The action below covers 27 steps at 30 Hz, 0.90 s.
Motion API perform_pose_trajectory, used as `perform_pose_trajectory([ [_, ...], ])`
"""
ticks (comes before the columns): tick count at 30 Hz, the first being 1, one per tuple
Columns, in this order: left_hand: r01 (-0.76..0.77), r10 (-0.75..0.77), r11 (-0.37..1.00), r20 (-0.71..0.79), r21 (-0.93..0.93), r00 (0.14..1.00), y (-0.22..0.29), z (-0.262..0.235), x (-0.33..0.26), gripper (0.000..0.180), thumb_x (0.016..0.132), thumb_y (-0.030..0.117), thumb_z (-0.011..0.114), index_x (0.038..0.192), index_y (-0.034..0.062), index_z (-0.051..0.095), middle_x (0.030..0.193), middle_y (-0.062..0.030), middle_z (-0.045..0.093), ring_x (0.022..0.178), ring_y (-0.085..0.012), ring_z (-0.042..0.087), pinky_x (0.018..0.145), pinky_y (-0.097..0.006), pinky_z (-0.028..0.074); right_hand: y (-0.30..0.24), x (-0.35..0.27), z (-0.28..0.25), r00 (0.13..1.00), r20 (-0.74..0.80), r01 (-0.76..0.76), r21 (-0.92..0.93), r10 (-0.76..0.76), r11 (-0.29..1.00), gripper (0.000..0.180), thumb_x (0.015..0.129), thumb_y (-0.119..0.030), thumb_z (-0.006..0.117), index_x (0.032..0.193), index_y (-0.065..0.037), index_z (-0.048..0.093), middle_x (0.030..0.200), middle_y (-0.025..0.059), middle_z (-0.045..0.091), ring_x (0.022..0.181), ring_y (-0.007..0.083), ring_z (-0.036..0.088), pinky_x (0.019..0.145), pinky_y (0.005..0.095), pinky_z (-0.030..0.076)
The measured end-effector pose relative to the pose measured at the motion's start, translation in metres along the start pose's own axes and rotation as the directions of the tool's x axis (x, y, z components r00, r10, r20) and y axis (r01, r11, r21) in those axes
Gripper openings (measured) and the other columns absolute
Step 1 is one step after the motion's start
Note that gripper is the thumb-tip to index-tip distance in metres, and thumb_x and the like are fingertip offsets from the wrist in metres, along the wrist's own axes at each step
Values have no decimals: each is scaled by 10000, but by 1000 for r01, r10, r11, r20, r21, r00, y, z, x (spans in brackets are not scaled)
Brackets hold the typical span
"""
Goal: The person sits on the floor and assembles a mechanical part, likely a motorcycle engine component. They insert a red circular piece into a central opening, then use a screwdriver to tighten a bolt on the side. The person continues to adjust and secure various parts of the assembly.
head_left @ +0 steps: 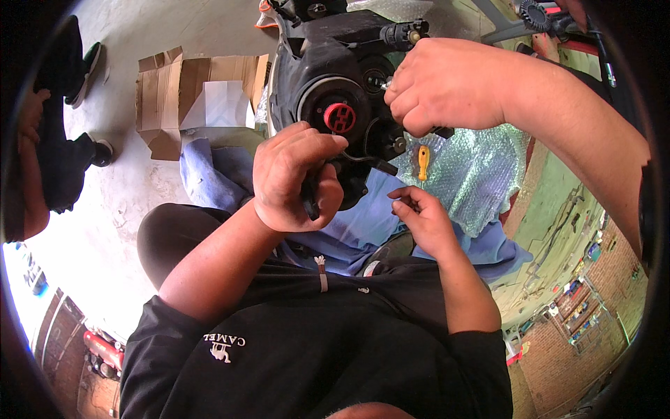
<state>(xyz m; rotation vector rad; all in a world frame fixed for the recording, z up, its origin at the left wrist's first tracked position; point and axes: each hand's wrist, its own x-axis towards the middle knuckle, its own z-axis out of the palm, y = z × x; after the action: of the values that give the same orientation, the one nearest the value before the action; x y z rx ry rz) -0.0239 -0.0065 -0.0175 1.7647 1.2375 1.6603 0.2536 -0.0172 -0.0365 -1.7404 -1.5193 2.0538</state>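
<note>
Your left hand (pixel 293 183) is gripping the lamp (pixel 328 89) at seven o'clock, right hand (pixel 430 222) seemingly empty; the helper's hand (pixel 447 87) pushing at three could be tipping it.

black plastic lamp housing with a red round cap (pixel 326 52) cut off by the upper edge, dark part (pixel 311 190) mostly hidden within the curled left hand (pixel 293 178), silvery piece (pixel 386 84) at a co-worker's bare hand (pixel 443 87) too small to identify, dark-clothed person (pixel 66 164) cropped by the left rim, small multicoloured tools (pixel 576 307) indistinct
</note>
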Motion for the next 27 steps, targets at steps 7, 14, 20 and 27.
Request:
perform_pose_trajectory([
  [7,24,-24,1000,18,15,1000,2,-2,2,484,601,-124,505,1072,-20,544,614,-70,494,470,-245,440,461,-348,370,-1,0,-1,1000,25,-14,-29,15,999,243,955,-161,640,1140,-4,649,878,11,639,822,87,583,764,250,483],
  [14,1,-1,1000,14,13,1000,3,-1,3,503,578,-130,511,1067,-16,546,649,-85,528,472,-252,458,464,-349,393,1,2,1,1000,24,-8,-4,8,1000,245,948,-183,648,1127,-17,656,839,4,626,773,83,560,731,250,472],
  [20,-16,16,1000,32,19,999,1,0,1,511,570,-126,514,1066,-8,549,682,-91,552,474,-256,467,455,-357,401,4,3,1,1000,17,17,5,-17,1000,241,941,-185,653,1119,-22,661,820,4,626,749,86,556,716,252,470],
  [27,-3,3,1000,29,-4,1000,1,0,1,500,583,-121,514,1069,-9,551,646,-74,522,474,-251,452,466,-343,384,-2,2,1,999,-20,28,-67,-30,997,235,932,-184,660,1103,-24,671,816,15,633,748,92,564,712,255,470],
])
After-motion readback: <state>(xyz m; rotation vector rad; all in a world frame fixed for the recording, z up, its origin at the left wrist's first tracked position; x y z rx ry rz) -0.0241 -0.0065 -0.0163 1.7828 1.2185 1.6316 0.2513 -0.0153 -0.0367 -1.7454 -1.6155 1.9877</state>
